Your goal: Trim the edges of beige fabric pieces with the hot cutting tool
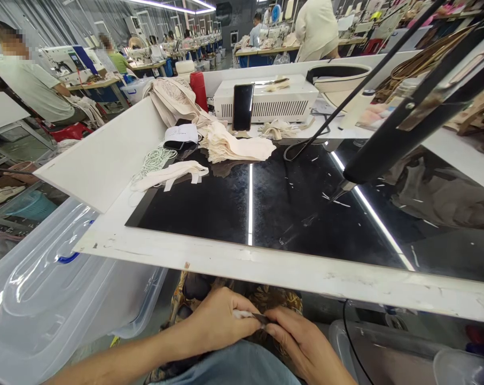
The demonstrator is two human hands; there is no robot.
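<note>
Over my lap, below the table's front edge, my two hands come together. My left hand (221,318) is closed around a small white thing (243,314), which shows between thumb and fingers. A flat dark grey piece (262,318) sticks out from it toward the right; its kind is unclear. With thumb and forefinger my right hand (300,337) pinches the end of this dark piece. On the table lie a stack of cream fabric pieces (234,143) and a cream strip (168,174) with short white tabs.
A glossy black board (210,214) covers much of the white table (234,270). A black pen-like tool on an arm (370,158) reaches down over it. Behind stand a phone (242,107) and a white vented box (266,101). A clear plastic bin (65,283) is at left.
</note>
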